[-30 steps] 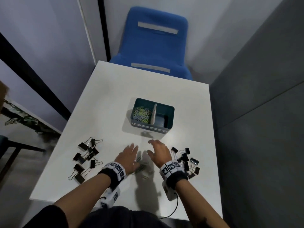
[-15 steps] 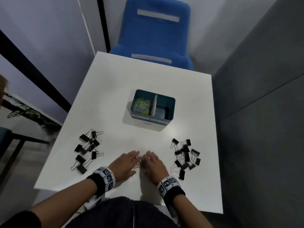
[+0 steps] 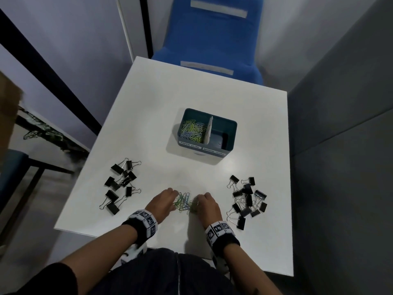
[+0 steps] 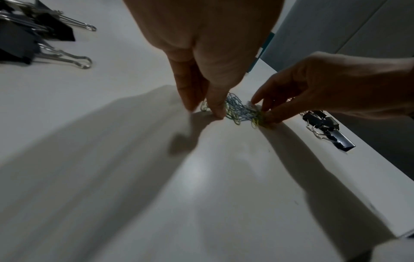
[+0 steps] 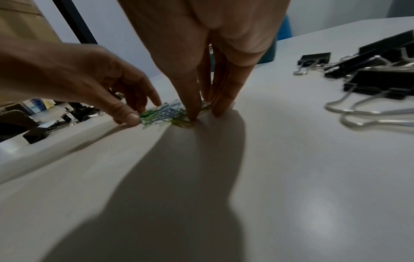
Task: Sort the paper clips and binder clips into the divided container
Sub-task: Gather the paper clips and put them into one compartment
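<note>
- The divided container (image 3: 207, 133) stands mid-table, slightly toward the far edge; its left compartment holds coloured paper clips (image 3: 192, 131), and its right compartment looks empty.
- A small heap of loose paper clips (image 3: 183, 202) lies near the table's (image 3: 161, 116) near edge.
- The left hand (image 3: 162, 204) and right hand (image 3: 207, 206) flank that heap, fingertips down on the table and touching the clips from either side, fingers nearly straight, neither hand lifting anything.
- Binder clips sit in two piles: one (image 3: 121, 185) toward the left edge, one (image 3: 247, 201) toward the right edge.
- Bare tabletop lies between the hands and the container.
</note>
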`<state>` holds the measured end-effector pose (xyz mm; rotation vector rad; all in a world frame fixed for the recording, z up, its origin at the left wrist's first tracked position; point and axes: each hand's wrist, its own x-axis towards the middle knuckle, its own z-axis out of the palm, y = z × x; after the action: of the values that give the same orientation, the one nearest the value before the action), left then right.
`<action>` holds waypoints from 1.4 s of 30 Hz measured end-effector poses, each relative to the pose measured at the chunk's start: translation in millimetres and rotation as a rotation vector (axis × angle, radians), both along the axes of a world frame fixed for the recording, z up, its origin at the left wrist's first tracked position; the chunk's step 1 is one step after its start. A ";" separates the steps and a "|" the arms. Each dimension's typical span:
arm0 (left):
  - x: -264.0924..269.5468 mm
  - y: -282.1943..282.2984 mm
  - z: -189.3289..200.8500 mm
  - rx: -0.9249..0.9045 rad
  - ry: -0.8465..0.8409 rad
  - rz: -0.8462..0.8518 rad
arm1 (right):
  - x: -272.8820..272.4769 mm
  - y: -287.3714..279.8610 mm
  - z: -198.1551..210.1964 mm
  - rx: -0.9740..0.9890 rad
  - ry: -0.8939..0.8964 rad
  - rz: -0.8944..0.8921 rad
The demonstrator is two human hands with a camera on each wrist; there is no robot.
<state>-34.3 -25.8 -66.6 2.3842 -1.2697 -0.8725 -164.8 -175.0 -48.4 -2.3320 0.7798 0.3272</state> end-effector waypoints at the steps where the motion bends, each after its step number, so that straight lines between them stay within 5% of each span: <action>1: -1.0 -4.4 1.7 -0.007 -0.007 -0.014 | 3.7 1.2 -1.0 0.005 0.000 0.017; 7: 4.4 3.6 4.9 -0.047 0.083 0.041 | -7.5 -6.0 -3.4 0.008 -0.001 0.006; 12: -3.6 3.1 0.0 0.080 -0.041 -0.070 | -15.3 -1.0 -9.6 -0.080 0.068 0.118; 19: -22.5 -17.7 -7.5 -0.017 -0.227 -0.167 | 3.3 13.0 -20.8 -0.149 -0.041 0.197; 26: -20.1 -12.5 -8.1 -0.036 -0.215 -0.170 | 3.8 11.7 -25.9 -0.168 -0.075 0.202; 35: 5.5 -33.2 6.3 0.038 -0.006 -0.001 | 16.3 -26.4 -12.4 -0.092 0.019 0.085; 42: 27.4 -49.9 48.0 -0.262 0.039 0.177 | 4.7 -32.5 -4.0 -0.017 -0.005 -0.068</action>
<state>-6.9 -75.7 -18.6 2.2193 -1.0656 -0.6530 -160.1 -207.5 -52.4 -2.3149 0.8607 0.2857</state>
